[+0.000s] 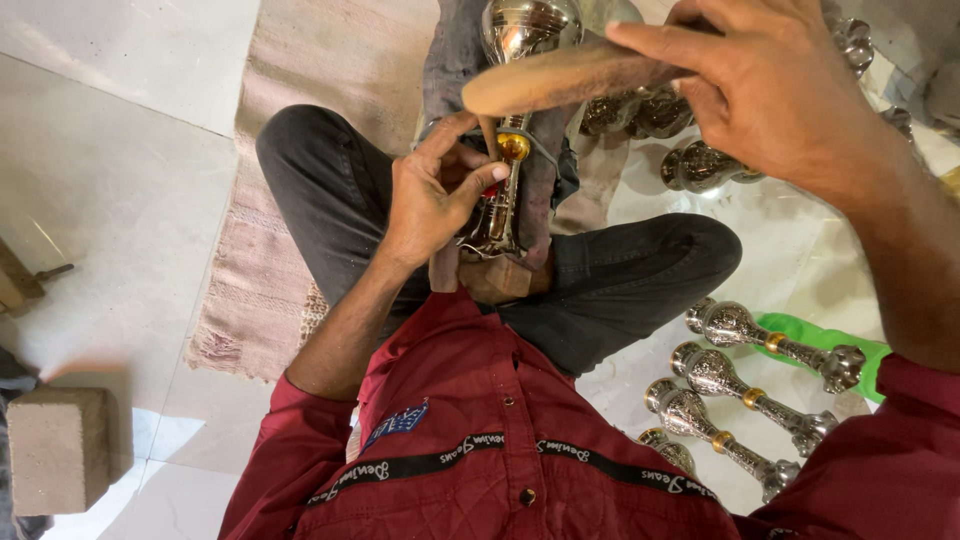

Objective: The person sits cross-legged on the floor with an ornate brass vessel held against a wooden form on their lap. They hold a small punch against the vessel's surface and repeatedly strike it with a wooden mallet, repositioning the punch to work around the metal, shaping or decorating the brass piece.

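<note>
Pale, glossy floor tiles (pixel 120 200) spread under us, with a worn beige woven mat (pixel 290 120) laid across them where we sit cross-legged in dark trousers and a red shirt.

From the head view, our left hand (pixel 435 195) wraps its fingers (pixel 480 180) narrowly around the slim neck of a shiny embossed silver-coloured metal stand with a brass collar (pixel 505 190), thumb and forefinger pinching just below that collar. This piece stands roughly upright in our lap, its foot resting on a small brown wooden block (pixel 495 278) between our thighs. Our right hand (pixel 770 90) holds a flat brown wooden paddle (pixel 560 80), fingers closed over its far end, its rounded tip lying across the stand's bulbous top.

We judge the stand stiff and fairly heavy for its size, its polished skin slippery and prone to dents or scratches; the narrow neck near the collar offers the surest hold.

More silver embossed stands with brass collars (pixel 760 385) lie side by side to our right, partly on a green cloth (pixel 830 340). Others crowd behind the paddle, cut off by the frame's top edge. A grey stone block (pixel 60 450) sits at left. The paddle's handle is hidden in our palm, and the stand's base is hard to make out.
</note>
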